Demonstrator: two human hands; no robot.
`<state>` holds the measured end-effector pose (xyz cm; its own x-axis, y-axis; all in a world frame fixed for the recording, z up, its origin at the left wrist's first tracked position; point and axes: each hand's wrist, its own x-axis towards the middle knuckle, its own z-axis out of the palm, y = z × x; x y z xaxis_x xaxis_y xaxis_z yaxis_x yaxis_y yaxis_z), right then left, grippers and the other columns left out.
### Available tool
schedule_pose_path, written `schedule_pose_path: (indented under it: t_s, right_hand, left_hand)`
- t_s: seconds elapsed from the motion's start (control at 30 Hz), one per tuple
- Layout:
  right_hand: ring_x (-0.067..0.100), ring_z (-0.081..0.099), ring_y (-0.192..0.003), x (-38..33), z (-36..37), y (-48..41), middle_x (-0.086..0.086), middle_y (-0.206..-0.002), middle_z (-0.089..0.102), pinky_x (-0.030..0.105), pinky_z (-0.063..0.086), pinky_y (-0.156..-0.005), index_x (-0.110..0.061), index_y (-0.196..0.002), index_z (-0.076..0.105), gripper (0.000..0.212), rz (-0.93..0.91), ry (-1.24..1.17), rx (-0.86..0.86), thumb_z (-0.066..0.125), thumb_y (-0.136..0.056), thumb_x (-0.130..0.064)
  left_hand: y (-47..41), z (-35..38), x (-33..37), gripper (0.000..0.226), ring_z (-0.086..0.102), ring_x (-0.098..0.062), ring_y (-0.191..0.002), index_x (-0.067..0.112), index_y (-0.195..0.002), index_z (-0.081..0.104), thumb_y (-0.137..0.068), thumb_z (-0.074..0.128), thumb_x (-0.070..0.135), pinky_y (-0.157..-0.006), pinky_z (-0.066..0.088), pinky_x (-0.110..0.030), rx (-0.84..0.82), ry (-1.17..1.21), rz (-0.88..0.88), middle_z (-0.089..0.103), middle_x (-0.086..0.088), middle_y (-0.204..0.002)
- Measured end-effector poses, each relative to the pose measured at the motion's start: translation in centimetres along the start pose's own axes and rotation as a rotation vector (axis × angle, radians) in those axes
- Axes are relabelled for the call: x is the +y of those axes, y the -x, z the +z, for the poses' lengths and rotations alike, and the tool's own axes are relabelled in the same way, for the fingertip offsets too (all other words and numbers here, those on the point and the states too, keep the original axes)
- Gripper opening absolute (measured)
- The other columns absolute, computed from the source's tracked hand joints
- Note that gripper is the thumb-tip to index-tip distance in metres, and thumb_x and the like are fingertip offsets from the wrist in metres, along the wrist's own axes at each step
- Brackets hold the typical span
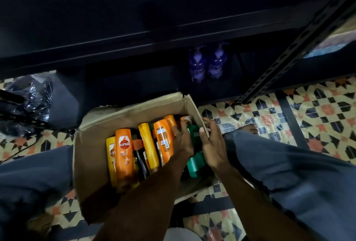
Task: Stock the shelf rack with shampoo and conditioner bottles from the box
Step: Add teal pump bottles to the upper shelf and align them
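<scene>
Two bare forearms reach forward from the lower edge, between bent knees in blue-grey trousers (289, 167).

Left hand (183, 140): inside the box, fingers curled down among the bottles between an orange bottle and a green one; what it grips cannot be told.

Right hand (212, 144): at the box's right wall, thumb inside, fingers outside, holding the wall's rim.

Cardboard box (92, 144): open, on the floor between the legs, just in front of the rack, top flaps torn.

Contents, lying packed side by side:
- yellow bottle (111, 156) at far left, partly hidden;
- orange Sunsilk bottle (124, 150), label up;
- black bottle (139, 158), low between its neighbours;
- second yellow bottle (148, 144);
- orange bottle (163, 140), back label up, touching the left hand;
- green bottle (194, 163), between the two hands;
- further orange bottles behind, partly hidden.

Shelf rack (289, 58): dark metal, perforated upright at right. Two purple pump bottles (197, 63) stand side by side on its low shelf.

Floor (317, 109): patterned in cream, black and orange. Black plastic bag (28, 102) lies at left. Bare foot (248, 129) shows right of the box.
</scene>
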<state>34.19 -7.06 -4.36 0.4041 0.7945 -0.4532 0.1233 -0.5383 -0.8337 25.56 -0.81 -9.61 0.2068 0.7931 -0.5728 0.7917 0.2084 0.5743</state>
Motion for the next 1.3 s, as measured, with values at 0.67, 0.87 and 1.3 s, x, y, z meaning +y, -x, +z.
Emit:
schedule_pose_path:
  t_s: [0.67, 0.87, 1.3]
  right_hand:
    - [0.023, 0.041, -0.132, -3.8, -1.8, 3.1, -0.001, -0.145, 0.033, 0.047, 0.038, -0.109, -0.042, -0.147, 0.029, 0.056, -0.268, 0.204, 0.140, 0.057, -0.098, -0.038]
    - [0.012, 0.046, -0.127, -13.4, -2.5, 5.9, -0.007, -0.136, 0.041, 0.049, 0.042, -0.108, -0.036, -0.143, 0.038, 0.057, -0.598, 0.136, 0.196, 0.060, -0.095, -0.014]
    - [0.018, 0.056, -0.115, -53.2, -3.8, 20.3, -0.002, -0.119, 0.055, 0.042, 0.048, -0.093, -0.029, -0.125, 0.051, 0.044, -1.570, -0.134, 0.392, 0.057, -0.087, -0.009]
  left_hand:
    - [6.0, -7.1, -1.6, 0.115, 0.055, -0.011, -0.121, 0.042, -0.151, 0.021, -0.064, 0.087, 0.006, -0.098, 0.053, -0.039, 0.073, 0.369, 0.299, 0.047, 0.026, -0.133]
    - [11.7, -17.5, 2.1, 0.107, 0.063, 0.000, -0.108, 0.019, -0.151, 0.026, -0.066, 0.080, -0.018, -0.087, 0.055, -0.023, 0.182, 0.436, 0.643, 0.053, 0.038, -0.122]
    - [32.3, -49.5, 17.0, 0.107, 0.059, -0.025, -0.129, 0.023, -0.153, 0.030, -0.068, 0.086, -0.010, -0.108, 0.049, -0.051, 0.912, 0.468, 1.331, 0.049, 0.006, -0.149]
